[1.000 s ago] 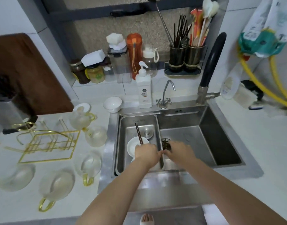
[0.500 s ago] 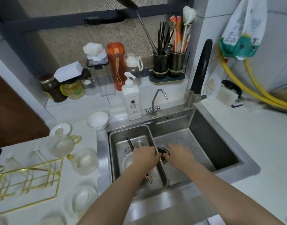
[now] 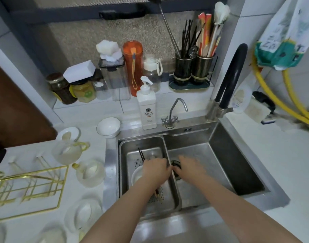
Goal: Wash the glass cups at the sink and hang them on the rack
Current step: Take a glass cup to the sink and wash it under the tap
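1. While bent into the sink (image 3: 237, 155) with no cup in either hand, puts no glass at risk yet: glass cups (image 3: 68, 151) all on the counter at nine o'clock of the sink, well apart from both hands
2. Left hand (image 3: 155, 170): fingers curled shut over the right wall of the drain basket (image 3: 125, 172). Right hand (image 3: 190, 168): fingers bent toward that same wall, above the drain (image 3: 176, 174), grip impossible to tell
3. Could tip the basket if lifted by that one wall alone, spilling the white dish (image 3: 137, 176) and chopsticks (image 3: 141, 155) lying inside
4. Could lose hold on smooth steel, dropping the basket back hard
5. Could clip the nearest cup (image 3: 90, 172), just beside the sink edge, if the basket is swung out toward nine o'clock
6. Counted:
   - glass cups, five in view, the two at seven o'clock blurred and cut off, so perhaps more
   - gold rack (image 3: 27, 186), one, at nine o'clock, nothing hung on it
   - taps, two, at twelve and one o'clock
   - white bowl (image 3: 109, 127) on the counter, one, at eleven o'clock
   - soap bottle (image 3: 146, 109), one
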